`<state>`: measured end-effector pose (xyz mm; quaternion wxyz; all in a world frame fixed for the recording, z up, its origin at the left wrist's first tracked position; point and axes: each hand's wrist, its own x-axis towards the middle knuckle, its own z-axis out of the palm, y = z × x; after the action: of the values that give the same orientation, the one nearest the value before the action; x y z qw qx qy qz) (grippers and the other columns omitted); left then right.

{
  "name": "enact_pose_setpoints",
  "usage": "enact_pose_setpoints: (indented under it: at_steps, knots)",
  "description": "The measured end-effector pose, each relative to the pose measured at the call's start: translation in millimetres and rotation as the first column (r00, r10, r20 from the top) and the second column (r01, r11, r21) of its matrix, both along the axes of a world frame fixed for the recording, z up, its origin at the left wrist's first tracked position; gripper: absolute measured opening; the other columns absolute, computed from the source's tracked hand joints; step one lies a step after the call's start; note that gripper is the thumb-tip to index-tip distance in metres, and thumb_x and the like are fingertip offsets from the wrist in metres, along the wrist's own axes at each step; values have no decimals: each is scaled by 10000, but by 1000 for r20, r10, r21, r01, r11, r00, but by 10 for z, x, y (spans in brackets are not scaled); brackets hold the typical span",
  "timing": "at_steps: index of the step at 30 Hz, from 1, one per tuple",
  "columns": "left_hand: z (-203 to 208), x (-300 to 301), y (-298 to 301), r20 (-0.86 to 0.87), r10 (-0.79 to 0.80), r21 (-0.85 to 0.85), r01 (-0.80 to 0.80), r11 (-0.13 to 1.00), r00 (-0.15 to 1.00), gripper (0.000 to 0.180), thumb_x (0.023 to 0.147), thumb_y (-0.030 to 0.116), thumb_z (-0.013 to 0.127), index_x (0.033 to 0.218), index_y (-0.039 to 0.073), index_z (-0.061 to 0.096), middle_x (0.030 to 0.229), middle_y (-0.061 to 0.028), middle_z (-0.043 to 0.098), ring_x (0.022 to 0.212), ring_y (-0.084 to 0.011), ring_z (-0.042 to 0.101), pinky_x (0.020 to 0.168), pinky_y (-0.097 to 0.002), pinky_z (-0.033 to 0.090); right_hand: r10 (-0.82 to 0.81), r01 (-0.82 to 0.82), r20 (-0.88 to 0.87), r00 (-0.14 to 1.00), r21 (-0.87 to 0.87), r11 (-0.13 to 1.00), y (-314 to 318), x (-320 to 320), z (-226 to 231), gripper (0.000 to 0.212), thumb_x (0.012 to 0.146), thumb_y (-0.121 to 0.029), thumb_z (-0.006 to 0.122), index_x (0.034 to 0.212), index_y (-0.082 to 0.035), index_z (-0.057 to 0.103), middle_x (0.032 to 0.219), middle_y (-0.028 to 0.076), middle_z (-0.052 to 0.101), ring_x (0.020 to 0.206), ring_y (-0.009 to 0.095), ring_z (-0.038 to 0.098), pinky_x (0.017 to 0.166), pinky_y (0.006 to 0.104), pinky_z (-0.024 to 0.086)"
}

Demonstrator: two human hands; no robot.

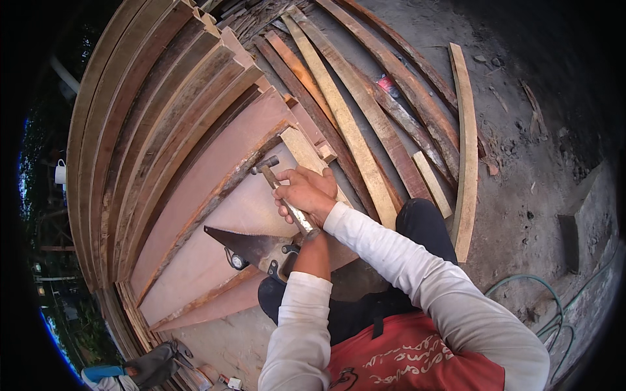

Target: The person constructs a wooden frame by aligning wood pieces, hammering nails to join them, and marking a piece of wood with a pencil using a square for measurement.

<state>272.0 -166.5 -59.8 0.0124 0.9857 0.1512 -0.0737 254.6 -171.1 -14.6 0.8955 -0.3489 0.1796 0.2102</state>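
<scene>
My right hand [305, 194] is closed around the handle of a hammer [297, 214], whose metal head points up and left over a pinkish wooden panel. My left hand is mostly hidden under my right forearm and the hammer handle; only its wrist [315, 259] shows plainly, so its fingers cannot be made out. Just past my hands, a short pale wood piece [301, 148] lies across the panel framing. Beside my left wrist a handsaw [251, 246] rests with its toothed blade pointing left. A small dark item with a round pale face [237, 260] sits next to the saw.
The framed panel [195, 260] spreads out on the left, beside stacked long timbers [156, 111]. Several loose boards [372, 111] lie on the ground ahead and right. A green hose [559, 306] curls at the right, near a concrete block [590, 208]. A dark bundle [150, 366] lies lower left.
</scene>
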Motion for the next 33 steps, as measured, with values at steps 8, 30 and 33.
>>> enact_pose_setpoints:
  at_steps: [8,30,33]
  knots:
    - [-222,30,-2,-45,-5,-3,5,1000,999,775,853,537,670,1274,-100,537,1224,-324,625,1118,-472,629,1009,-513,465,158,-159,129,979,-3,987,-207,-163,91,567,955,-79,618,1467,-72,374,816,106,574,495,144,567,364,296,473]
    - [-576,636,379,282,44,-625,149,766,959,569,844,256,734,1166,-146,494,1207,-324,562,1152,-448,563,1052,-463,423,433,-209,321,842,-545,812,-991,-1957,-107,636,1062,-246,526,1621,-115,253,1330,309,606,1148,479,633,1009,472,475]
    - [-536,594,357,279,50,-658,153,738,959,534,862,227,728,1180,-135,498,1200,-293,583,1137,-395,585,1041,-435,431,411,-184,286,866,-581,793,-1009,-1861,-307,642,1062,-240,523,1624,-115,238,1299,314,613,1139,477,636,995,471,486]
